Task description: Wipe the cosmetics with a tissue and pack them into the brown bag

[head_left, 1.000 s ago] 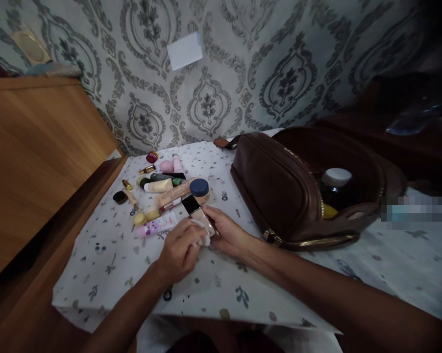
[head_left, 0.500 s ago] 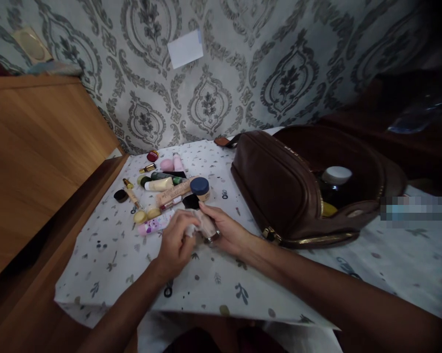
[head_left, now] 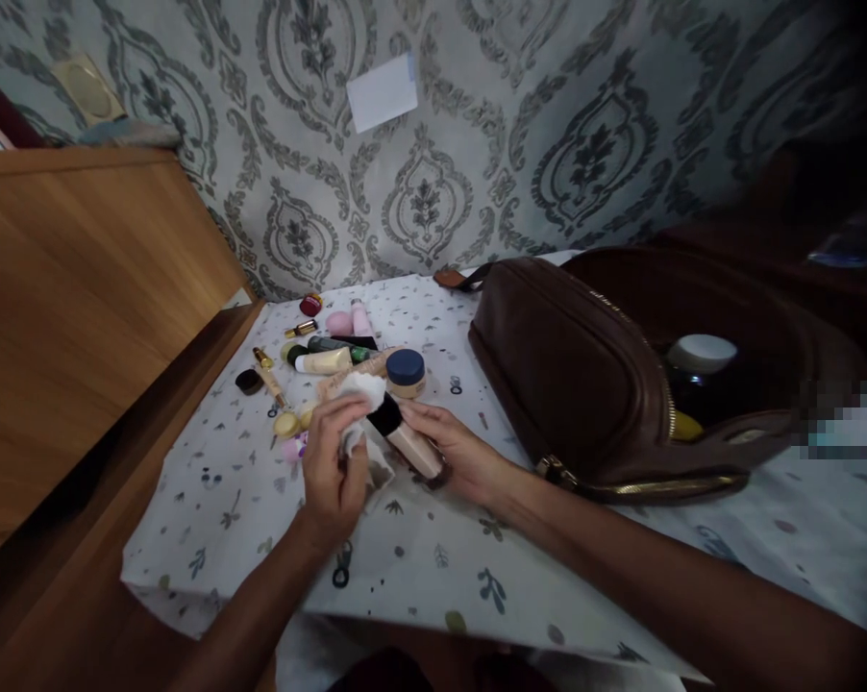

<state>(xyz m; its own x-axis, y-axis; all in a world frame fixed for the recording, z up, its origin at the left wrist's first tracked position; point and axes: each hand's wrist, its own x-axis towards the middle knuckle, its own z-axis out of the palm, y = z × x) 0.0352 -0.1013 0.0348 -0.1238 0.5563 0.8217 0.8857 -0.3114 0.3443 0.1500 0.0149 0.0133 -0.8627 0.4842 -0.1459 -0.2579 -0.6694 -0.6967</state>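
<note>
My right hand [head_left: 462, 457] grips a beige foundation bottle [head_left: 413, 446] with a black cap, tilted with the cap toward the upper left. My left hand [head_left: 334, 463] pinches a white tissue [head_left: 361, 392] pressed against the bottle's cap. Both hands hover over a white patterned sheet [head_left: 419, 557]. Just beyond them lies a cluster of several cosmetics [head_left: 325, 360]: tubes, lipsticks, small pots and a blue-lidded jar [head_left: 406, 371].
An open brown leather bag [head_left: 578, 370] lies to the right, with a white-capped bottle [head_left: 700, 354] inside it. A wooden cabinet [head_left: 80, 288] stands at the left. Patterned wallpaper with a white note [head_left: 382, 91] rises behind.
The tissue has slid from the bottle's lower body up to its black cap. My left hand rose with it, and the bottle is lifted and tilted more.
</note>
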